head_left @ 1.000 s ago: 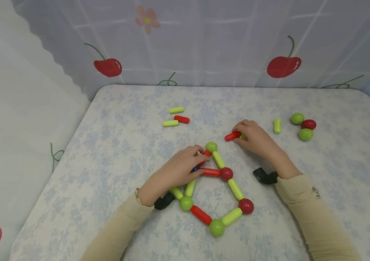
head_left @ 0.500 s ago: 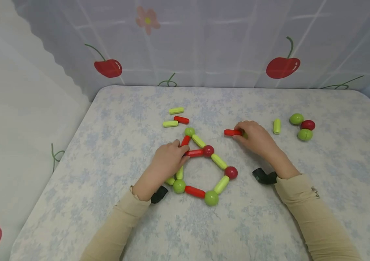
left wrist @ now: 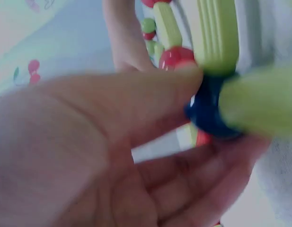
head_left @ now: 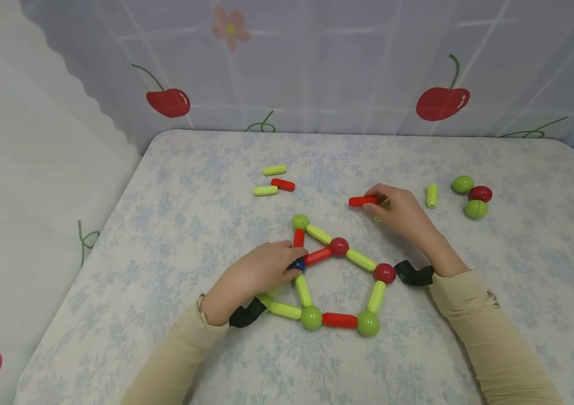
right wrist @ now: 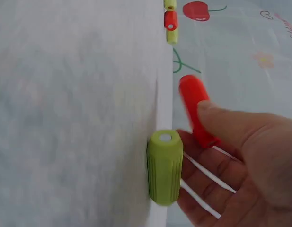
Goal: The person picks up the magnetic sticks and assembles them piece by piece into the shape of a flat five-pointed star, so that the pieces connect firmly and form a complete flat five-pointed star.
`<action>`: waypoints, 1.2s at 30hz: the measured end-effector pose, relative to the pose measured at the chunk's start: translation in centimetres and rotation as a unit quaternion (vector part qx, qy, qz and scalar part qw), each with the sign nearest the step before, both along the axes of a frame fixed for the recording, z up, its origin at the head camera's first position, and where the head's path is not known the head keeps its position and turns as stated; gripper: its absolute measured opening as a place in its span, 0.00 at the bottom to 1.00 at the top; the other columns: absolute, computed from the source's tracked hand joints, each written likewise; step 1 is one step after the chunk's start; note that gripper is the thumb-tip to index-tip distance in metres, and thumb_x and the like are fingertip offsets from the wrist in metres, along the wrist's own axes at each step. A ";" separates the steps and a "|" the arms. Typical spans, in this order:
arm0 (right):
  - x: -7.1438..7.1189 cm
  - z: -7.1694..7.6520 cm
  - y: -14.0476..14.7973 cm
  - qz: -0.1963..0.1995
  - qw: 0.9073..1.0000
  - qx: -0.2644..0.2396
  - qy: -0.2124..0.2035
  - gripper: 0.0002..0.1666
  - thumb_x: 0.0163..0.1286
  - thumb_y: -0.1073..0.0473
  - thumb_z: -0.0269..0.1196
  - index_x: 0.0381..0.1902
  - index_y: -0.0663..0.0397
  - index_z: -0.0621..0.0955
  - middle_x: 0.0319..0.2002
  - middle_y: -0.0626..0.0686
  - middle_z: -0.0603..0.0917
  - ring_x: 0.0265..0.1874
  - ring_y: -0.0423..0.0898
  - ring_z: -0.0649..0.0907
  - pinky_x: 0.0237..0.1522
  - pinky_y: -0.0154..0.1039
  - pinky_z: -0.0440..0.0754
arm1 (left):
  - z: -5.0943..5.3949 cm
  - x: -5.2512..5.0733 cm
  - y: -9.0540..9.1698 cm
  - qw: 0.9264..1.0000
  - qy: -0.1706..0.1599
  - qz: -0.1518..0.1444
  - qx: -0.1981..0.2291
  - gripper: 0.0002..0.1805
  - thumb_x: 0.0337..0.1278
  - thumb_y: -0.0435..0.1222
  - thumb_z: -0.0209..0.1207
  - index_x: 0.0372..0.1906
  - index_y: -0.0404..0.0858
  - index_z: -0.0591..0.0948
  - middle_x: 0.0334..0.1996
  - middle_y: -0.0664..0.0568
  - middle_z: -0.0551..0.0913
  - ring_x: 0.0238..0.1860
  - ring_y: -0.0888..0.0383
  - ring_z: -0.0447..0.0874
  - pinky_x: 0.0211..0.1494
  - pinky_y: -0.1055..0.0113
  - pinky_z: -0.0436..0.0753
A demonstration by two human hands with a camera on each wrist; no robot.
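Note:
In the head view, my left hand (head_left: 253,273) pinches a dark blue ball (head_left: 298,264) between thumb and fingers, seen closely in the left wrist view. The ball belongs to a flat frame of magnetic rods and balls, with red balls (head_left: 339,247), green balls (head_left: 311,318), yellow-green rods (head_left: 303,291) and red rods (head_left: 339,320). My left hand hides part of the frame. My right hand (head_left: 400,211) pinches a loose red magnetic rod (head_left: 360,201) by one end. A yellow-green rod (right wrist: 164,168) stands out beside its fingers in the right wrist view.
Behind the frame lie two yellow-green rods (head_left: 265,191) and a red rod (head_left: 283,184). To the right are a yellow-green rod (head_left: 432,196), two green balls (head_left: 462,184) and a red ball (head_left: 480,194). A cherry-patterned curtain (head_left: 307,62) hangs behind the table.
The frame has shifted left and turned counterclockwise under my left hand, its front green ball swinging right. My right hand has tilted the red rod nearly level.

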State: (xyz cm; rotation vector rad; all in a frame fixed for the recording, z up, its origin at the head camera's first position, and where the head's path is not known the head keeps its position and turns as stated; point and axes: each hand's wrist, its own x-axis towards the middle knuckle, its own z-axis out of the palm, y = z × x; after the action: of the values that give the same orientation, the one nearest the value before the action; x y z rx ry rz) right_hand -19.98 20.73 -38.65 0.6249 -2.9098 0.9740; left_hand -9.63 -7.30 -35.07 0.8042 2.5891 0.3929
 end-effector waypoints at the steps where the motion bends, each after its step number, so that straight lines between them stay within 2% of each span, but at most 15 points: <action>1: 0.0 0.1 0.0 -0.002 1.000 -0.004 0.002 0.13 0.63 0.64 0.65 0.45 0.62 0.78 0.37 0.58 0.80 0.34 0.53 0.77 0.33 0.45 0.75 | 0.0 0.2 0.2 1.000 -0.009 -0.012 0.009 0.22 0.62 0.38 0.58 0.60 0.38 0.74 0.42 0.51 0.77 0.35 0.58 0.72 0.40 0.69 0.72; 4: -0.1 0.3 0.1 -0.010 1.000 -0.001 0.010 0.14 0.62 0.64 0.65 0.46 0.60 0.78 0.37 0.57 0.81 0.33 0.51 0.77 0.28 0.42 0.76 | 0.0 0.7 0.6 0.998 -0.030 -0.038 0.033 0.21 0.60 0.36 0.61 0.58 0.39 0.76 0.40 0.53 0.77 0.37 0.59 0.73 0.42 0.70 0.72; 7: 0.1 0.7 0.2 -0.004 1.000 -0.012 0.002 0.14 0.62 0.65 0.65 0.46 0.61 0.79 0.37 0.58 0.81 0.35 0.52 0.78 0.32 0.44 0.77 | -0.1 0.9 0.9 0.997 -0.042 -0.047 0.043 0.20 0.58 0.35 0.62 0.56 0.40 0.78 0.42 0.53 0.79 0.41 0.60 0.73 0.46 0.70 0.72; 10: 0.2 1.3 0.4 0.011 0.998 -0.043 -0.032 0.13 0.63 0.65 0.64 0.46 0.61 0.79 0.37 0.58 0.81 0.36 0.53 0.79 0.38 0.45 0.77 | 0.0 0.9 1.0 0.996 -0.052 -0.054 0.039 0.18 0.57 0.35 0.63 0.54 0.40 0.80 0.39 0.55 0.80 0.37 0.61 0.74 0.43 0.71 0.73; 12: 0.3 1.5 0.5 0.033 0.995 -0.070 -0.066 0.13 0.64 0.64 0.63 0.47 0.61 0.79 0.38 0.57 0.81 0.37 0.53 0.80 0.39 0.45 0.77 | 0.1 0.9 0.9 0.996 -0.051 -0.062 0.036 0.16 0.57 0.36 0.63 0.51 0.40 0.81 0.34 0.56 0.79 0.33 0.62 0.72 0.38 0.71 0.72; 15: 0.3 1.7 0.4 0.085 0.982 -0.110 -0.127 0.14 0.66 0.62 0.62 0.48 0.62 0.79 0.40 0.56 0.81 0.38 0.53 0.80 0.39 0.41 0.77 | 0.1 0.7 0.9 0.996 -0.024 -0.071 0.041 0.12 0.56 0.40 0.64 0.45 0.42 0.83 0.30 0.58 0.75 0.30 0.62 0.69 0.35 0.72 0.70; 17: 0.3 1.7 0.4 0.126 0.968 -0.130 -0.172 0.14 0.67 0.62 0.61 0.48 0.63 0.79 0.40 0.56 0.81 0.38 0.54 0.80 0.39 0.40 0.77 | -0.1 0.5 0.9 0.995 0.016 -0.076 0.058 0.09 0.55 0.42 0.65 0.39 0.44 0.84 0.30 0.57 0.72 0.31 0.61 0.67 0.34 0.71 0.69; 20: 0.3 1.6 0.5 0.165 0.949 -0.144 -0.227 0.13 0.67 0.63 0.61 0.47 0.64 0.78 0.40 0.56 0.82 0.38 0.53 0.79 0.41 0.41 0.76 | -0.8 0.0 1.0 0.988 0.086 -0.085 0.098 0.06 0.55 0.43 0.64 0.36 0.47 0.83 0.39 0.56 0.72 0.40 0.60 0.67 0.41 0.68 0.69; 22: 0.2 1.4 0.8 0.173 0.941 -0.146 -0.251 0.13 0.67 0.63 0.61 0.47 0.64 0.78 0.39 0.56 0.82 0.38 0.53 0.79 0.41 0.42 0.76 | -1.4 -0.4 1.2 0.982 0.115 -0.095 0.119 0.08 0.56 0.43 0.63 0.40 0.47 0.83 0.48 0.53 0.72 0.50 0.58 0.67 0.51 0.64 0.68; 25: -0.1 1.0 1.2 0.176 0.935 -0.147 -0.271 0.13 0.66 0.64 0.61 0.47 0.64 0.78 0.40 0.56 0.82 0.38 0.52 0.79 0.42 0.42 0.76 | -2.2 -0.9 1.3 0.980 0.118 -0.107 0.120 0.14 0.59 0.44 0.60 0.49 0.47 0.81 0.59 0.51 0.70 0.63 0.55 0.60 0.63 0.58 0.59; 27: -0.3 0.6 1.4 0.179 0.931 -0.153 -0.279 0.13 0.66 0.64 0.61 0.47 0.64 0.77 0.40 0.58 0.82 0.39 0.53 0.79 0.42 0.42 0.76 | -2.5 -1.0 1.3 0.982 0.115 -0.108 0.105 0.15 0.61 0.45 0.59 0.51 0.46 0.82 0.60 0.51 0.71 0.65 0.54 0.59 0.65 0.56 0.56; 32: -0.4 -0.1 1.2 0.191 0.924 -0.171 -0.283 0.13 0.67 0.65 0.60 0.48 0.66 0.77 0.41 0.58 0.81 0.39 0.53 0.80 0.43 0.41 0.77 | -2.5 -1.1 1.2 0.985 0.136 -0.076 0.074 0.11 0.61 0.47 0.59 0.40 0.47 0.87 0.49 0.54 0.77 0.54 0.55 0.70 0.60 0.56 0.64; 36: -0.3 -0.4 0.5 0.200 0.921 -0.164 -0.291 0.13 0.67 0.63 0.60 0.47 0.66 0.77 0.40 0.57 0.82 0.38 0.51 0.79 0.42 0.39 0.76 | -2.3 -1.0 1.2 0.986 0.145 -0.056 0.067 0.09 0.60 0.45 0.60 0.36 0.47 0.87 0.43 0.55 0.78 0.47 0.56 0.73 0.55 0.57 0.68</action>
State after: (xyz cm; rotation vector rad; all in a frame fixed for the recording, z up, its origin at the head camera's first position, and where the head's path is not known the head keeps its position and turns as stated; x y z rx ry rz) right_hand -20.29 21.26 -39.03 1.0886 -3.0013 1.9501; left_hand -10.66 -6.11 -37.39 1.1237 2.7876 0.4502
